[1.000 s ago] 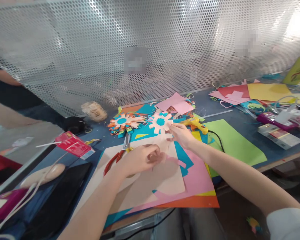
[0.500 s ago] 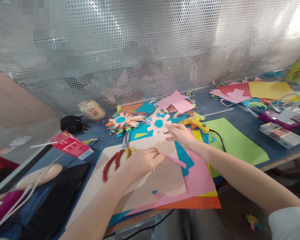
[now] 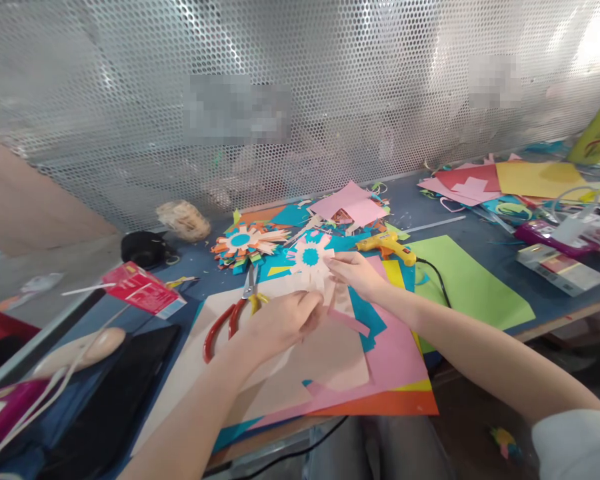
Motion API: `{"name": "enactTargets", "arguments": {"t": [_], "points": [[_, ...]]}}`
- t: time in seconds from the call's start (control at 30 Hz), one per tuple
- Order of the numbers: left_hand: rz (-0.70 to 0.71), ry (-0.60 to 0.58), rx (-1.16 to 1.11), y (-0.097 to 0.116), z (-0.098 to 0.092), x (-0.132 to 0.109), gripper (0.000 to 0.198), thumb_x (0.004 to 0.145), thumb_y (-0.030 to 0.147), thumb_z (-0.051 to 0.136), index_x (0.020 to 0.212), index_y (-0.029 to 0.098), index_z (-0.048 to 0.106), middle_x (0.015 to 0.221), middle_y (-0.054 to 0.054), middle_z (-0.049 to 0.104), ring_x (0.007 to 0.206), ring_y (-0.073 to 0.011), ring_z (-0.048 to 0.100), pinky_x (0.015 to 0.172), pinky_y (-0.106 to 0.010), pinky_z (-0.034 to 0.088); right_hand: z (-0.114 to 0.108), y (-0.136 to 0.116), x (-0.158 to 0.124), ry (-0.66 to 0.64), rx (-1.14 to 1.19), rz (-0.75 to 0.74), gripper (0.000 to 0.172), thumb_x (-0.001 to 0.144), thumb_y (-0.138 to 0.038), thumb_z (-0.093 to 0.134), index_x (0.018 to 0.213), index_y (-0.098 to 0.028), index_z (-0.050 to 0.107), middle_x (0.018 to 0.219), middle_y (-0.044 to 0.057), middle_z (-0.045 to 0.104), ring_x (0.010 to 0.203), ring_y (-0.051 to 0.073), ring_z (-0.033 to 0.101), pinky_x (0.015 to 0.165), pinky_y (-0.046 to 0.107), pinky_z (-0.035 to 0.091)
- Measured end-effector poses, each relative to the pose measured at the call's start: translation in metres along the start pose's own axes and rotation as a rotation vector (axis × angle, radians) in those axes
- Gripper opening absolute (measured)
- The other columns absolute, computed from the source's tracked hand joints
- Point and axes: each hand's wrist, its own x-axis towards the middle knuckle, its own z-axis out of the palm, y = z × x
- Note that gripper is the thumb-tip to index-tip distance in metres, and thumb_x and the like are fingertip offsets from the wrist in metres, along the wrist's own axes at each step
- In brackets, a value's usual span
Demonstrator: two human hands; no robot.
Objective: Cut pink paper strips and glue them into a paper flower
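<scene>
My right hand (image 3: 353,272) pinches the right-hand petals of a pale paper flower (image 3: 324,259) with a blue centre. Just below and to its left, my left hand (image 3: 293,317) is closed with the fingers curled together; what they grip, if anything, is hidden. Beneath my left hand lie pale paper sheets (image 3: 340,357) on top of a pink sheet (image 3: 397,353). Red-handled scissors (image 3: 234,320) rest on the paper, left of that hand. Behind them lies a second, fuller paper flower (image 3: 243,240) with orange and blue layers.
A yellow glue gun (image 3: 390,247) lies right of the flower, its cord over a green sheet (image 3: 473,283). At left are a red drink carton (image 3: 143,288) with a straw and a black flat device (image 3: 115,400). A perforated metal panel (image 3: 330,100) stands behind the table.
My right hand and the paper flower have shifted slightly left and down, closer to my left hand. My left hand's fingers have curled in more.
</scene>
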Motion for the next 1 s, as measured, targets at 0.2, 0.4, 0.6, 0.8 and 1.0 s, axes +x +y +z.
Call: {"name": "enactTargets", "arguments": {"t": [0.2,0.4,0.6,0.8,1.0], "points": [[-0.077,-0.014,-0.071,0.001,-0.005,0.001,0.014,0.085,0.027,0.036,0.075,0.020,0.043,0.068,-0.001,0.059,0.061,-0.0146,0.056,0.052,-0.024,0.033,0.003,0.000,-0.002,-0.051,-0.068,-0.016,0.035,0.070,-0.047,0.051,0.052,-0.019,0.038,0.049,-0.008,0.027,0.048,0.006,0.025,0.049,0.025,0.019],[-0.165,-0.118,-0.319,-0.001,-0.014,-0.001,0.013,0.069,0.016,0.047,0.076,0.022,0.038,0.072,0.003,0.057,0.070,-0.0143,0.058,0.058,-0.023,0.039,0.004,0.002,-0.001,-0.027,-0.046,-0.031,0.038,0.067,-0.049,0.054,0.051,-0.019,0.036,0.052,-0.007,0.026,0.050,0.007,0.027,0.050,0.024,0.021],[-0.115,-0.072,-0.496,-0.001,-0.019,-0.008,0.015,0.067,0.015,0.047,0.075,0.021,0.037,0.074,0.003,0.056,0.071,-0.0125,0.058,0.064,-0.024,0.044,0.003,0.003,0.000,-0.026,-0.032,0.025,0.036,0.068,-0.048,0.055,0.052,-0.019,0.040,0.053,-0.007,0.027,0.049,0.006,0.027,0.050,0.023,0.024],[-0.103,0.047,-0.595,-0.009,-0.030,-0.016,0.007,0.073,0.017,0.047,0.080,0.020,0.045,0.082,0.000,0.060,0.071,-0.0106,0.058,0.066,-0.024,0.047,0.001,0.004,0.001,0.001,0.065,0.081,0.035,0.065,-0.049,0.059,0.056,-0.018,0.046,0.056,-0.006,0.034,0.053,0.007,0.034,0.055,0.023,0.033],[-0.046,-0.062,-0.460,-0.013,-0.017,-0.009,0.013,0.079,0.023,0.049,0.091,0.021,0.053,0.092,0.000,0.064,0.079,-0.0117,0.061,0.069,-0.023,0.047,0.002,-0.005,0.000,0.056,0.207,0.182,0.032,0.056,-0.042,0.068,0.054,-0.018,0.048,0.056,-0.006,0.038,0.055,0.007,0.038,0.061,0.025,0.040]]}}
